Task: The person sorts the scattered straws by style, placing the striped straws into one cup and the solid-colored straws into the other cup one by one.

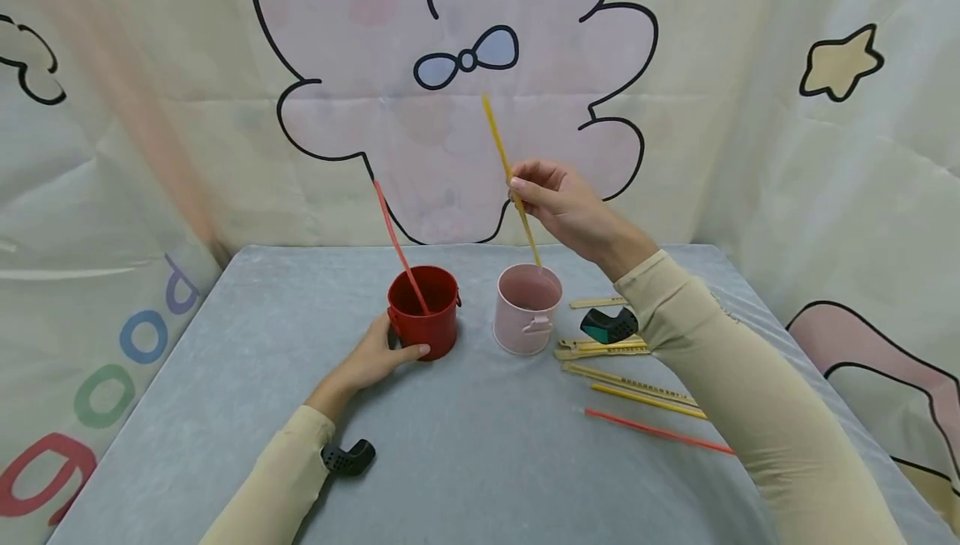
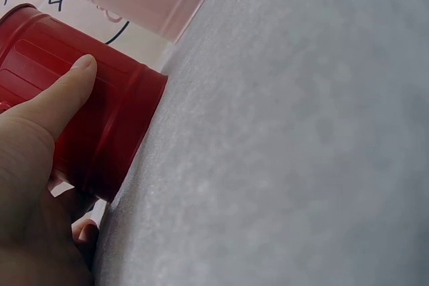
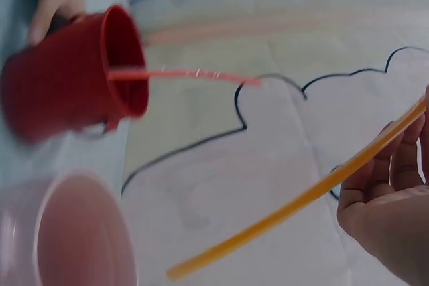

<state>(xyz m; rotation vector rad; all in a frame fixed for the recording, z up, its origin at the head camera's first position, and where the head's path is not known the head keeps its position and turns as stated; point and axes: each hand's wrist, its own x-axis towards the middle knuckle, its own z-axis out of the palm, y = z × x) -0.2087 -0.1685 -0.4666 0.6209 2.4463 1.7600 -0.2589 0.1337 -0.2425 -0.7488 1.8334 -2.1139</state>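
My left hand (image 1: 378,355) grips the side of a small red bucket (image 1: 427,332), its thumb laid across the front in the left wrist view. A red straw (image 1: 401,249) leans inside that bucket, its top pointing up and left. Pinched between the thumb and fingers of my right hand (image 1: 558,203) is a long yellow straw (image 1: 495,132), tilted, with its lower end at the far rim of a pink bucket (image 1: 525,324) in the head view. In the right wrist view, the yellow straw's (image 3: 268,222) lower end is outside the pink bucket (image 3: 20,232), above its mouth.
Right of the pink bucket, several flat printed yellowish sticks (image 1: 603,349) lie on the grey cloth-covered table (image 1: 480,462). Another yellow straw (image 1: 645,399) and a red straw (image 1: 656,431) lie nearer, partly under my right forearm. A printed curtain (image 1: 187,28) hangs behind.
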